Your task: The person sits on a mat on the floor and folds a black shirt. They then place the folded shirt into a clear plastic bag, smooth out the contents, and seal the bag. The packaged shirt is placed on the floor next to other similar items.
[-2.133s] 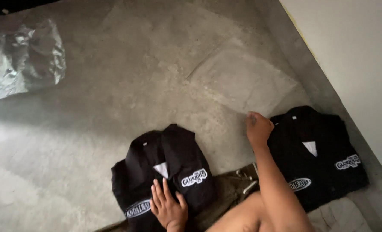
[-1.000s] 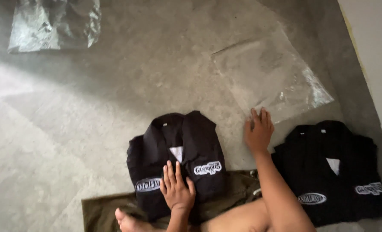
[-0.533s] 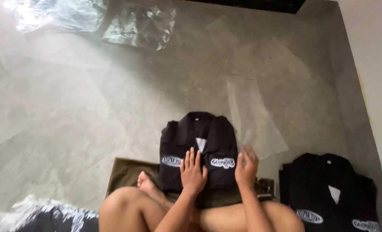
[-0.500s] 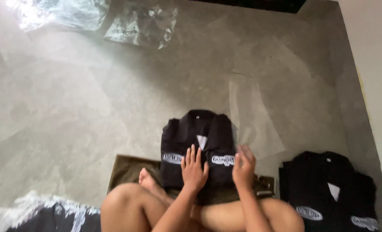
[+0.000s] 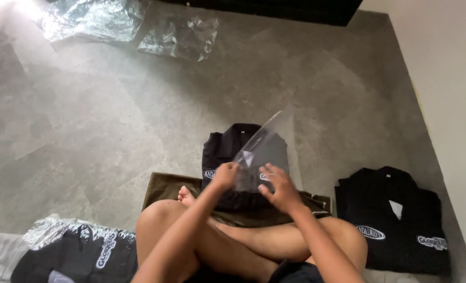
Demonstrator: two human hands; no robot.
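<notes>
A folded black shirt (image 5: 223, 149) with white chest patches lies on an olive cloth (image 5: 165, 186) in front of my crossed legs. Above it I hold a clear plastic bag (image 5: 267, 147), lifted and tilted. My left hand (image 5: 225, 174) pinches the bag's lower left edge. At the bag's lower right edge my right hand (image 5: 279, 188) grips it with fingers spread. The bag covers the shirt's right half.
A second folded black shirt (image 5: 395, 222) lies on the floor at right, near the wall. A bagged black garment (image 5: 81, 249) sits at lower left. Crumpled clear bags (image 5: 178, 36) lie far ahead on the grey floor (image 5: 86, 131).
My hands left the shirt's front and picked up the clear bag that lay flat on the floor to the right. It is now raised over the shirt.
</notes>
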